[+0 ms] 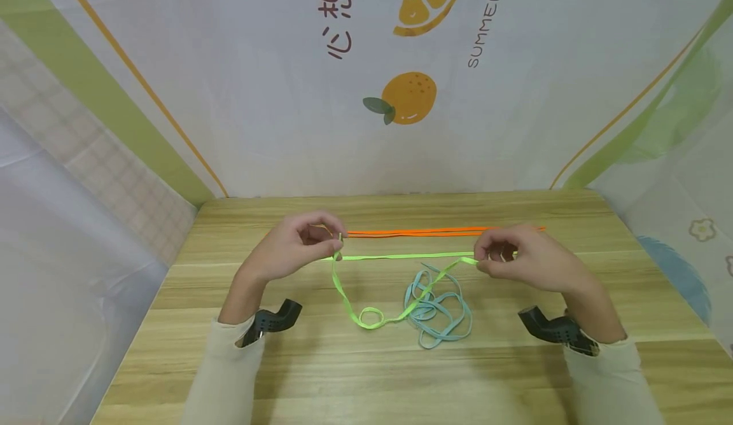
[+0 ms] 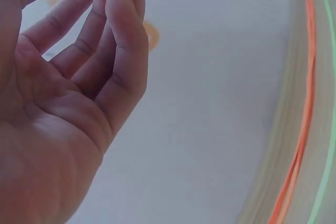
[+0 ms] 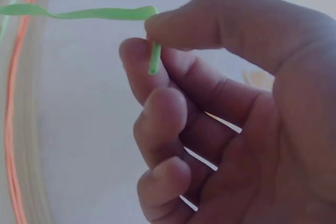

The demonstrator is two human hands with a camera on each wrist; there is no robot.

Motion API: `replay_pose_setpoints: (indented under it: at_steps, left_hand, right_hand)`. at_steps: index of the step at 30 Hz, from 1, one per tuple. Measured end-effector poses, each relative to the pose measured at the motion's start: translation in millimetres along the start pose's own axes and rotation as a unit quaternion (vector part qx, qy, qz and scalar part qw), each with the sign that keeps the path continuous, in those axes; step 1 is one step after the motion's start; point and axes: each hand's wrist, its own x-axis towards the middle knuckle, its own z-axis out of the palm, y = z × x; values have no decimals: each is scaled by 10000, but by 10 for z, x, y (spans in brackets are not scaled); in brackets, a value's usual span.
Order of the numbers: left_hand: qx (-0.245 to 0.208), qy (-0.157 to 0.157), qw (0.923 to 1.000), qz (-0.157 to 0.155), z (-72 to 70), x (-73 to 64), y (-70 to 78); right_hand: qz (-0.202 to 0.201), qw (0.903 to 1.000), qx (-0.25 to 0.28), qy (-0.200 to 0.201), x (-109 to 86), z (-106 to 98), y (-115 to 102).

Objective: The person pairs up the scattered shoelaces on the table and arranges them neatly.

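Observation:
A bright green flat shoelace (image 1: 375,326) hangs in a sagging curve between the two hands, with a small loop at its lowest part. My left hand (image 1: 300,243) pinches one end between thumb and fingers; in the left wrist view only a speck of green shows at the fingertips. The other end is pinched by my right hand (image 1: 527,256), and a short tip (image 3: 154,62) sticks out below the thumb in the right wrist view. Under the hanging lace, a light blue shoelace (image 1: 443,334) lies in a loose tangle on the table.
Beyond the hands, a second green lace (image 1: 401,256) is stretched straight across the wooden table (image 1: 366,387). Farther back runs a doubled orange lace (image 1: 412,232), parallel to it. A printed white cloth (image 1: 286,126) rises behind the table's far edge.

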Motion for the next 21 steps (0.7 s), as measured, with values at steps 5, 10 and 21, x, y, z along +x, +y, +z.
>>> replay_pose_setpoints:
  at_steps: [5,10,21]
  left_hand:
    - [-278,381,9989,54,-183,-103,-11]
    - [-589,946,9930,383,-371,-206,-29]
    - [-1450,2484,9558,607,-648,-339,-151]
  right_hand:
    - [88,9993,-33,374,-115,-182,68]
    - [373,9966,27,733,-217,-330,163]
    - [971,9856,487,1296,-428,-568,467]
